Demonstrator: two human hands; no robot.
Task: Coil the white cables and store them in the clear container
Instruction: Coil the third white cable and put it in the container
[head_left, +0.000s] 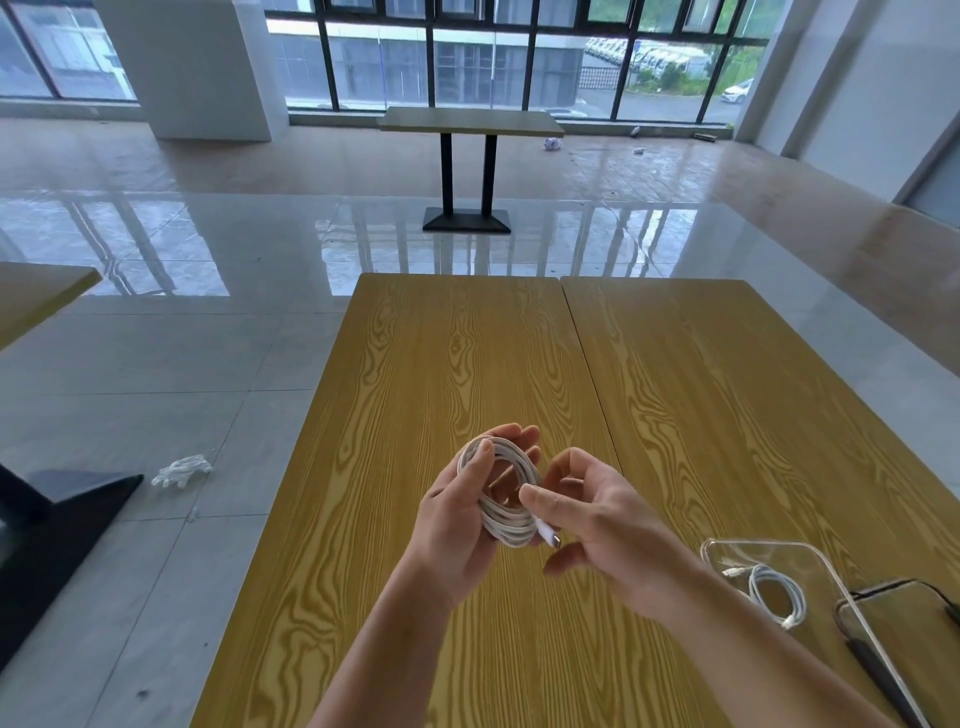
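A white cable (506, 512) is wound in several loops and held above the wooden table (467, 353). My left hand (457, 525) grips the coil, thumb across its top and fingers behind it. My right hand (602, 519) pinches the cable's plug end at the coil's lower right between thumb and forefinger. To the right, low on the table, lies the clear container (815, 558). A second, smaller white cable (774, 592) rests coiled inside it.
A dark-rimmed clear lid or tray (904, 623) lies at the right edge beside the container. A second table top (727, 364) adjoins on the right. On the floor to the left lie a crumpled plastic glove (182, 470) and a black table base (47, 525).
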